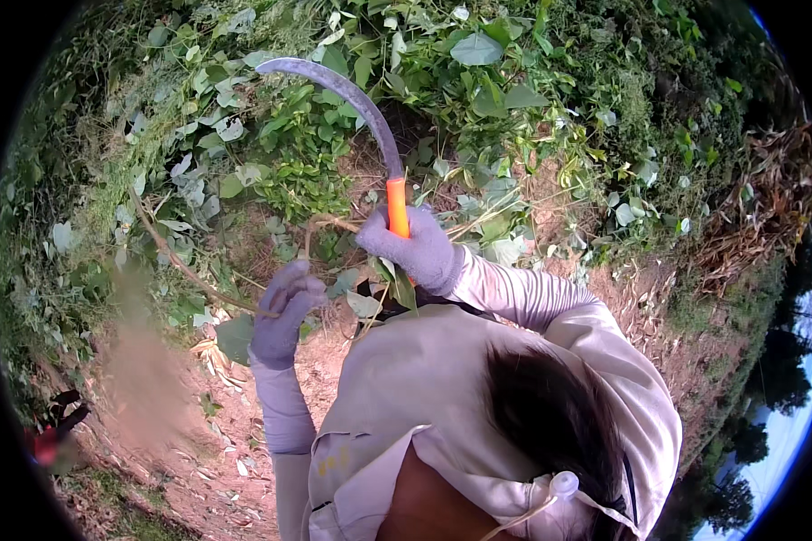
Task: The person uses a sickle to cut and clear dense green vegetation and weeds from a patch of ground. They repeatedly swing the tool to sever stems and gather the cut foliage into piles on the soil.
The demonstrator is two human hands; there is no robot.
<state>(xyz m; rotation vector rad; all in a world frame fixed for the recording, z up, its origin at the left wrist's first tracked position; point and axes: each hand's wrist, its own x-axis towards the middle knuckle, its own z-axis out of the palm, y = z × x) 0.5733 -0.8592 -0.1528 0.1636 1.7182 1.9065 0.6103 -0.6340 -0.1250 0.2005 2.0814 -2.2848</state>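
Observation:
My right hand (427, 247), in a grey-purple knitted glove, grips a sickle by its orange handle (397, 206). The curved metal blade (372, 115) points up and bends to the left, above the foliage. Stems and a few green leaves (402, 289) also hang at this hand, some below the fist. In a matching glove, my left hand (287, 318) is lower and to the left, fingers bent around a brown vine (183, 267). One length of vine runs from it up to the left; another loops over toward my right fist.
Dense leafy vines (298, 149) cover the ground ahead. Bare reddish soil (223, 466) with dry leaf litter lies at the lower left. Dry brown stalks (761, 209) are heaped at the right. A blurred brownish shape (142, 365) hangs at the left, near a red object (44, 446).

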